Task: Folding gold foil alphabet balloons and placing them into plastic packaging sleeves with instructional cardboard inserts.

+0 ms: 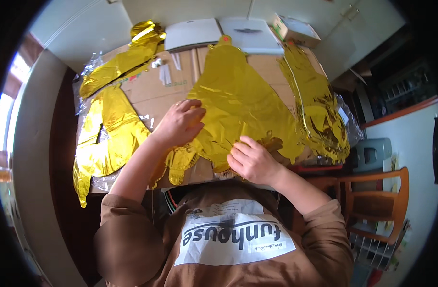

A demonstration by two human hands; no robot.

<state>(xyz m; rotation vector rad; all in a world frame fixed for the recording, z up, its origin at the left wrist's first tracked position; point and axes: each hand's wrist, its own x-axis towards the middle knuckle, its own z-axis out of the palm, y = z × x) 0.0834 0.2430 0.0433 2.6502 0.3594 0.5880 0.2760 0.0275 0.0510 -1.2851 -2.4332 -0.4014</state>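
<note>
A large gold foil balloon (238, 100), deflated and flat, lies in the middle of the cardboard-covered tabletop (154, 93); its skin is shiny and heavily creased, broad and roughly triangular, narrowing to a point with a small orange tip at the far end. The left hand (179, 123) lies palm-down on its left edge, fingers spread flat, pressing the foil rather than gripping it. The right hand (251, 160) rests on the near edge with fingers curled down onto the foil; whether it pinches a fold there cannot be told. More gold foil shapes (109, 129) lie to the left, and another (317, 105) to the right. The balloon's near edge is hidden under the hands, and its full outline is hard to read among the wrinkles and glare.
</note>
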